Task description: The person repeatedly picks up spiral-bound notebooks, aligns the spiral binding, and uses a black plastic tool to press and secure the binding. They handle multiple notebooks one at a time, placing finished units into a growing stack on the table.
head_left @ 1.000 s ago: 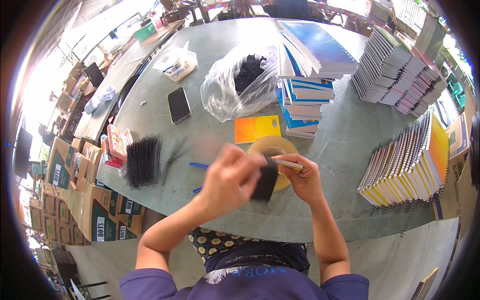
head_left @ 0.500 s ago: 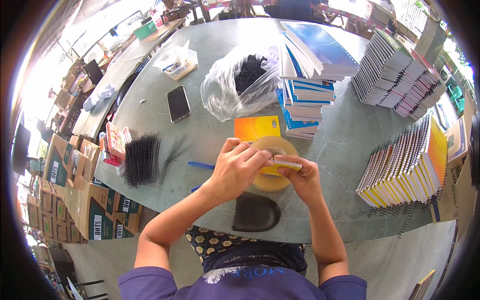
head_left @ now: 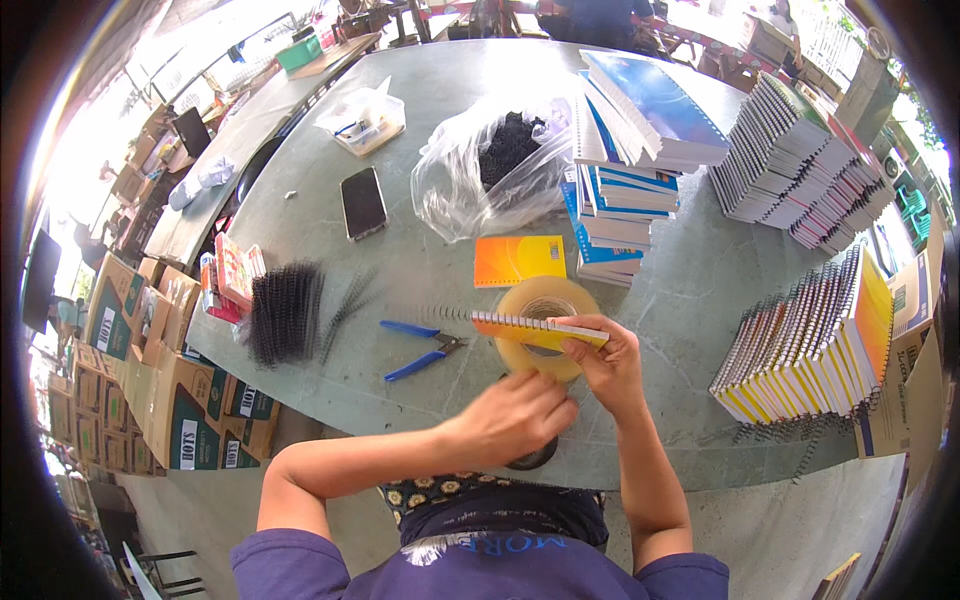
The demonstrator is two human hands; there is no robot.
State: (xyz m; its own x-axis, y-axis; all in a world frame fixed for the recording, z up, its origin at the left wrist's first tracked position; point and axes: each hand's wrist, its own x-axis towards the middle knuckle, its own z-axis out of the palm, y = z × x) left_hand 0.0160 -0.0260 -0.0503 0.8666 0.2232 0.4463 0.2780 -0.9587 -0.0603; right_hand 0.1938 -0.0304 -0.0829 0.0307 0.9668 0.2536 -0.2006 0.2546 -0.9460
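My right hand (head_left: 607, 366) grips a small orange notebook (head_left: 535, 329) held flat and edge-on above a roll of brown tape (head_left: 545, 305). A black wire spiral (head_left: 430, 313) sticks out to the left of the notebook's end. My left hand (head_left: 512, 415) is closed just below the notebook, near its lower edge; I cannot tell what its fingers pinch. Blue-handled pliers (head_left: 415, 348) lie on the table left of my hands. A black round object (head_left: 530, 458) shows under my left hand.
A second orange notebook (head_left: 518, 258) lies past the tape. Black spiral bindings (head_left: 285, 312) sit at the left, a phone (head_left: 363, 201) and a plastic bag of black parts (head_left: 500, 165) farther back. Stacks of spiral notebooks (head_left: 812, 345) stand at right and behind (head_left: 630, 150).
My left hand has dropped from over the notebook to below it near the table edge. The spiral now sticks out at the notebook's left end. The notebook has shifted slightly left.
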